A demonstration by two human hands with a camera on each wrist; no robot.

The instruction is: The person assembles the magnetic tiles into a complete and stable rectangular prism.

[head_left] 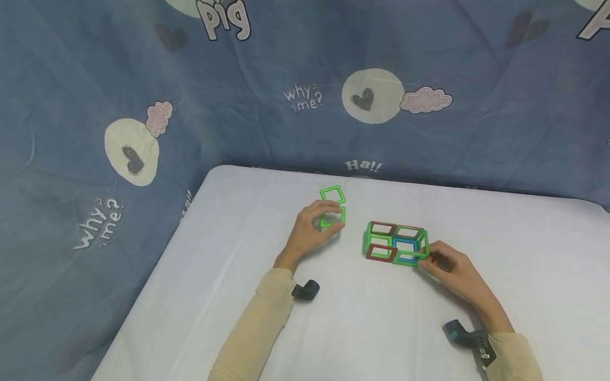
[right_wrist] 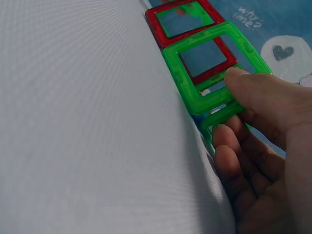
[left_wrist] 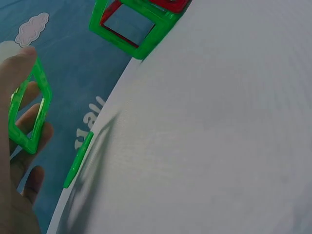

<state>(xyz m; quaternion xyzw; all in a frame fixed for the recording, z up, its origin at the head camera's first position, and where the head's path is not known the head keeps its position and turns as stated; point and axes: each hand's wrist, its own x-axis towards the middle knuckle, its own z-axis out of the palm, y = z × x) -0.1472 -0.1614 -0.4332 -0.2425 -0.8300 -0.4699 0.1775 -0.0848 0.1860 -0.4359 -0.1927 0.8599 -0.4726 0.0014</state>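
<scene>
My left hand (head_left: pixel 310 227) pinches a green square frame tile (left_wrist: pixel 41 105) between thumb and fingers, held up off the table. Just beyond it, a second green square tile (head_left: pixel 332 194) lies on the white cloth. To the right stands a box-like block of joined frame tiles (head_left: pixel 381 253) in green, red and blue, its squares open in the middle. My right hand (head_left: pixel 450 267) grips the right end of this block, thumb on a green tile (right_wrist: pixel 178 80) and fingers behind. In the left wrist view, one green end (left_wrist: pixel 146 41) of the block shows at the top.
A white cloth (head_left: pixel 343 328) covers the table. Blue printed fabric (head_left: pixel 267 132) hangs behind and along the left side, close to the table's edges. Each wrist wears a dark camera, one on the left (head_left: pixel 307 290) and one on the right (head_left: pixel 464 336).
</scene>
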